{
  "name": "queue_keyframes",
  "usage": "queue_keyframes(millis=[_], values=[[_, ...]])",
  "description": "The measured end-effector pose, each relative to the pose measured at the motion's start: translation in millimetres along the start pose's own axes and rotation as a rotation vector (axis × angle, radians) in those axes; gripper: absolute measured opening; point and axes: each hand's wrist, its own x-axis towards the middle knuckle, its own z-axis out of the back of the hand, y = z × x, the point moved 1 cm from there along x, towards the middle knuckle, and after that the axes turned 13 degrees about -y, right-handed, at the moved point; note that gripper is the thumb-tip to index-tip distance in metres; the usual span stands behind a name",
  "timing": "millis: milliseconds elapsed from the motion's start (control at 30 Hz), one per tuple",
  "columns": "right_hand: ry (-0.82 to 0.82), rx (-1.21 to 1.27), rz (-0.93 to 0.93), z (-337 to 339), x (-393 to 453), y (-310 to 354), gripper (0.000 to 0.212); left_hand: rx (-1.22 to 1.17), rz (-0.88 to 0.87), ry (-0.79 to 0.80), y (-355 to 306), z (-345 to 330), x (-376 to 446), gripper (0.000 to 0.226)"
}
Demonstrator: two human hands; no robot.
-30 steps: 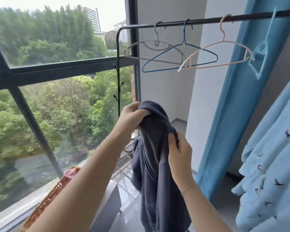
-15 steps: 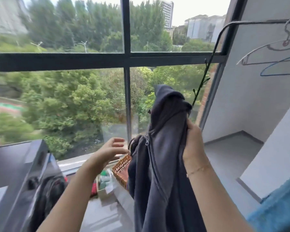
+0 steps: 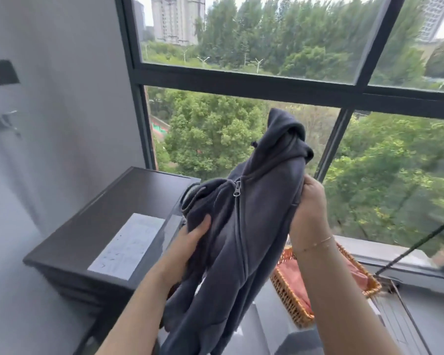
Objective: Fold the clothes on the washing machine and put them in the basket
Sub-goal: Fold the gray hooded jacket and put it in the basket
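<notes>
**Hoodie carried over to the folding surface**

Hoodie (image 3: 244, 226), dark grey and zipped, is held up in the air between both hands, bunched and unfolded, its hood uppermost and its lower part hanging past the bottom edge of the view. Half a second ago only the right hand (image 3: 310, 208) gripped it while the left hand (image 3: 190, 239) was free and spread; now the left hand's fingers are curled into the cloth at the garment's left side, and the right hand's fingers are closed on a fold near the shoulder. The view has been swung away from the hanger rail, and a dark flat-topped appliance (image 3: 118, 208), presumably the washing machine, is now seen just beyond the garment, with a white sheet (image 3: 128, 244) lying on it. The wicker basket (image 3: 292, 303) stands on the sill to the right. Folding is judged not yet begun; laying the garment flat on the dark top appears to be the step in hand.
</notes>
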Motion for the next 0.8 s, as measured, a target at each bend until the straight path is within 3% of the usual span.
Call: queue_keyframes(millis=[100, 267, 367, 400, 500, 567, 633, 733, 800], values=[[0.036, 0.032, -0.047, -24, 12, -17, 0.036, -0.079, -0.092, -0.204, -35, 25, 5, 0.027], [0.071, 0.046, -0.095, -65, 51, -53, 0.030, 0.283, -0.404, -0.514, -104, 65, 38, 0.034], [0.058, 0.087, -0.203, -91, 87, -77, 0.029, 0.396, -0.480, -0.654, -137, 69, 79, 0.031], [0.038, 0.000, -0.133, -96, 98, -84, 0.028, 0.411, -0.490, -0.697, -146, 70, 91, 0.030], [0.094, -0.645, 0.420, -118, 145, -113, 0.034, 0.413, -0.499, -0.771, -168, 72, 142, 0.034], [0.128, -0.789, 0.473, -138, 180, -137, 0.037, 0.417, -0.499, -0.801, -179, 73, 186, 0.033], [0.214, -0.645, 0.314, -161, 211, -162, 0.037, 0.414, -0.502, -0.812, -192, 66, 229, 0.035], [0.285, -0.186, -0.182, -199, 249, -186, 0.023, 0.240, -0.455, -0.749, -206, 55, 294, 0.036], [0.291, -0.008, -0.415, -225, 282, -195, 0.021, 0.107, -0.390, -0.724, -218, 48, 341, 0.030]])
